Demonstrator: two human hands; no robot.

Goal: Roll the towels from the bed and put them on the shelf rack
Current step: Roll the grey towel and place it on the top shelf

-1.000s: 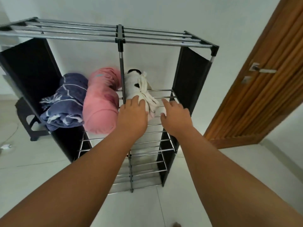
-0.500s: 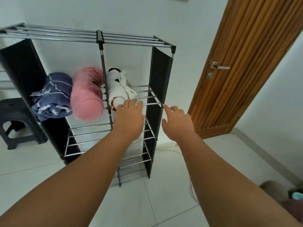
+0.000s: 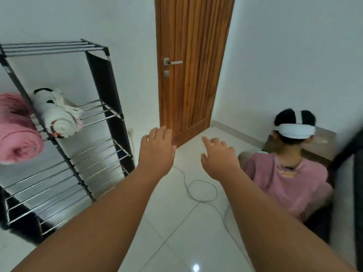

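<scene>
The metal shelf rack (image 3: 102,118) with black side panels stands at the left. A rolled white towel (image 3: 57,116) with dark marks lies on its upper shelf, and a rolled pink towel (image 3: 17,142) lies beside it at the frame's left edge. My left hand (image 3: 157,152) and my right hand (image 3: 218,158) hover over the floor to the right of the rack, both empty with fingers spread, well apart from the towels. The bed is out of view.
A wooden door (image 3: 192,65) is closed straight ahead. A person in a pink shirt (image 3: 284,179) with a white headband sits on the floor at the right. A thin cable (image 3: 200,189) loops across the white tiles. A dark object (image 3: 357,193) borders the right edge.
My hands have come off the white towel and the rack, leaving the towel on the shelf. My view has swung right, so the rack is now at the left and the door and a seated person appear.
</scene>
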